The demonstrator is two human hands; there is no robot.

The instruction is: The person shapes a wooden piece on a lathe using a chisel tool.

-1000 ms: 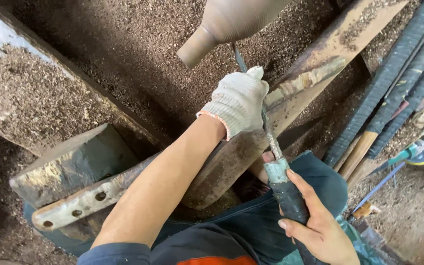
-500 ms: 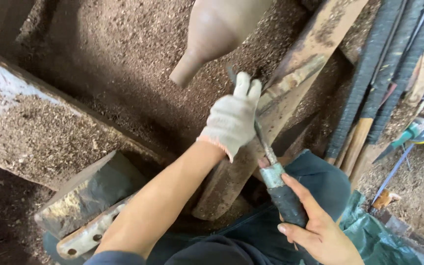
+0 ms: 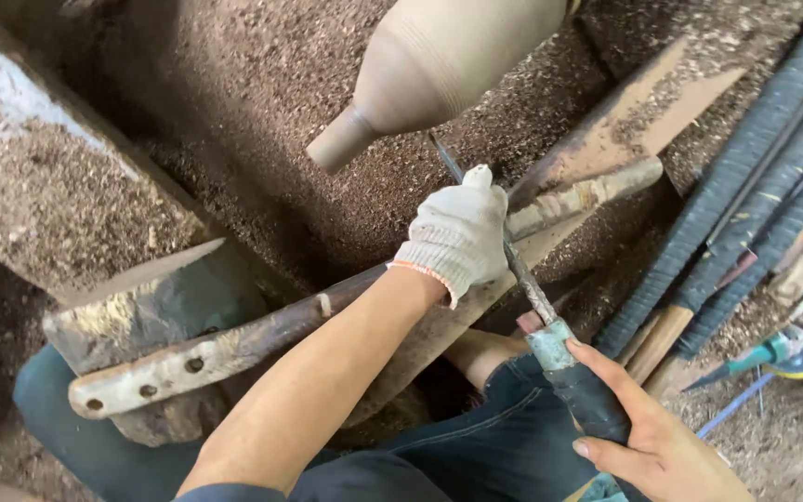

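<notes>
A smooth tan wooden workpiece (image 3: 448, 56), vase-shaped with a narrow neck, hangs at the top of the view. My left hand (image 3: 457, 232), in a white knit glove, grips the steel shaft of a long turning chisel (image 3: 513, 270) and presses it on a metal rest bar (image 3: 234, 349). The chisel's tip sits just below the workpiece. My bare right hand (image 3: 652, 446) holds the chisel's dark handle near my knee.
Wood shavings cover the ground and a slanted plank (image 3: 48, 195) at left. Several dark ribbed rods (image 3: 755, 186) lean at right. A green-handled tool (image 3: 773, 353) lies at the lower right. A wooden beam (image 3: 643, 112) runs diagonally behind the rest bar.
The view has shifted, so the workpiece and rest bar sit further right and lower. My gloved hand and the chisel stay together on the rest bar, the tip still near the workpiece.
</notes>
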